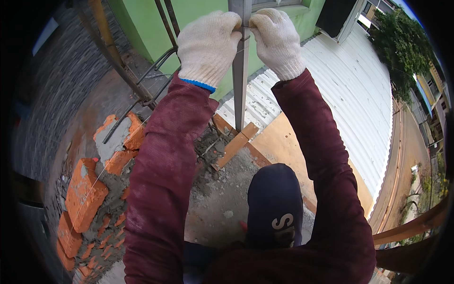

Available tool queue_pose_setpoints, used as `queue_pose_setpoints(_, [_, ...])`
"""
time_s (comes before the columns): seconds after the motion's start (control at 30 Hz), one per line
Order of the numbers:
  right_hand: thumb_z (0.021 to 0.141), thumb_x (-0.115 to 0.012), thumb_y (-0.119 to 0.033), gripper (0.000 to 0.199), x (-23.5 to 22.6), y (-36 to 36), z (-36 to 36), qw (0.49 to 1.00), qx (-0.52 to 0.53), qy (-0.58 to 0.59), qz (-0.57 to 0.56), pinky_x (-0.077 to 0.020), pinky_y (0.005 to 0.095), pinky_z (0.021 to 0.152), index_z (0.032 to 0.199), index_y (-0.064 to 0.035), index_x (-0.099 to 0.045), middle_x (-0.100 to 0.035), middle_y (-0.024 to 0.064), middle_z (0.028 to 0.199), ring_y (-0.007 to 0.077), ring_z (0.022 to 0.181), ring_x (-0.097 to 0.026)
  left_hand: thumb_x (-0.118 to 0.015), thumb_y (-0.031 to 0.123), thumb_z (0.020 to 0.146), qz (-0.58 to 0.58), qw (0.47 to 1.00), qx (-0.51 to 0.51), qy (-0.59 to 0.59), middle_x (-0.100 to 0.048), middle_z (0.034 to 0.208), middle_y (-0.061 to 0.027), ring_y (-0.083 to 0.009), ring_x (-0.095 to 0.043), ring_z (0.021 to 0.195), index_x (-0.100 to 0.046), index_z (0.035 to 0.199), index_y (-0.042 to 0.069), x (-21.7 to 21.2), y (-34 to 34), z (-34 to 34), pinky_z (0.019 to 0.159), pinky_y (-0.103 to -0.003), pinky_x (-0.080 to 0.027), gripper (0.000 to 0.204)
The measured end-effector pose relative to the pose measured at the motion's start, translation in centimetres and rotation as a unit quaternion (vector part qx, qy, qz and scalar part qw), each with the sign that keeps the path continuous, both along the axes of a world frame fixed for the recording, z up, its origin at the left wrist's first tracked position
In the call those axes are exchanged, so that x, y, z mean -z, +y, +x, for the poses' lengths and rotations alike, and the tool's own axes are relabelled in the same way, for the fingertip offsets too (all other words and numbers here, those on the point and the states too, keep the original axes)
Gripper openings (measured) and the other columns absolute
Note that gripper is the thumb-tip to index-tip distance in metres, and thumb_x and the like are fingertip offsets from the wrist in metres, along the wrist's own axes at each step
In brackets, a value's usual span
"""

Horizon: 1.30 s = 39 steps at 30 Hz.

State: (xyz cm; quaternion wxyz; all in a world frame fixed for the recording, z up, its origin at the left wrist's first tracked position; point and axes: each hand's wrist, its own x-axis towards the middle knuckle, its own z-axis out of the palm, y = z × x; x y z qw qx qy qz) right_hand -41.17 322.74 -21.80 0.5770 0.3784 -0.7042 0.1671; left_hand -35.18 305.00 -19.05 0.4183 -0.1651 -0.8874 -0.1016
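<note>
A grey metal post (240, 90) stands upright in front of me. My left hand (207, 45), in a white knit glove with a blue cuff edge, is closed at the post's left side. On the opposite side my right hand (278, 42), gloved the same way, is closed with thumb and fingers pinched together. A thin string (244, 26) crosses the post's face between the two hands, and both pinches meet it. The exact hold is hidden by the gloves. Wooden strips (235, 147) lie around the post's foot.
Orange bricks (86, 194) with mortar form a rough wall at the left, a string running above them. Bent steel bars (163, 59) stick up near my left forearm. Beyond are a green wall (146, 28) and white corrugated roofing (343, 80); a street lies far below right.
</note>
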Motion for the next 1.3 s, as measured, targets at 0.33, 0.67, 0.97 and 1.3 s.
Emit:
queue_pose_setpoints(0.33, [0.072, -0.064, 0.005, 0.025, 0.8, -1.1, 0.6, 0.997, -0.051, 0.017, -0.051, -0.0528, 0.0443, 0.082, 0.094, -0.0068, -0.064, -0.067, 0.0112, 0.095, 0.0350, 0.090, -0.065, -0.072, 0.025, 0.087, -0.036, 0.987, 0.053, 0.149, -0.069, 0.089, -0.0021, -0.0279, -0.068, 0.082, -0.072, 0.093, 0.016, 1.0, 0.0, -1.5, 0.071, -0.040, -0.055, 0.010])
queue_pose_setpoints(0.67, [0.095, -0.064, -0.007, 0.020, 1.0, 0.3, 1.3, 0.912, -0.190, -0.271, -0.241, -0.0560, 0.0375, 0.088, 0.113, -0.0028, -0.069, -0.072, 0.0131, 0.106, 0.0283, 0.099, -0.070, -0.064, 0.017, 0.095, 0.315, 0.946, 0.053, -0.060, -0.068, 0.092, -0.0135, -0.0365, -0.068, 0.088, -0.065, 0.100, 0.008, 0.5, 1.4, -0.4, 0.078, -0.046, -0.053, 0.010])
queue_pose_setpoints(0.97, [0.094, -0.066, -0.017, 0.025, -0.1, 0.6, -0.1, 0.961, -0.088, -0.251, -0.078, -0.0548, 0.0390, 0.088, 0.115, -0.0042, -0.070, -0.070, 0.0112, 0.107, 0.0297, 0.104, -0.068, -0.065, 0.017, 0.096, 0.231, 0.970, 0.071, -0.031, -0.068, 0.095, -0.0137, -0.0366, -0.067, 0.091, -0.066, 0.101, 0.007, 0.6, 0.7, -0.5, 0.081, -0.044, -0.052, 0.011])
queue_pose_setpoints(1.3, [0.094, -0.063, -0.014, 0.021, -4.9, -0.3, 6.1, 0.871, -0.265, -0.358, -0.209, -0.0528, 0.0355, 0.091, 0.111, -0.0024, -0.067, -0.068, 0.0102, 0.098, 0.0258, 0.098, -0.066, -0.063, 0.014, 0.093, 0.578, 0.781, 0.199, -0.129, -0.069, 0.084, -0.0082, -0.0148, -0.068, 0.072, -0.063, 0.103, 0.001, 0.8, 0.4, -3.7, 0.069, -0.029, -0.056, 0.017])
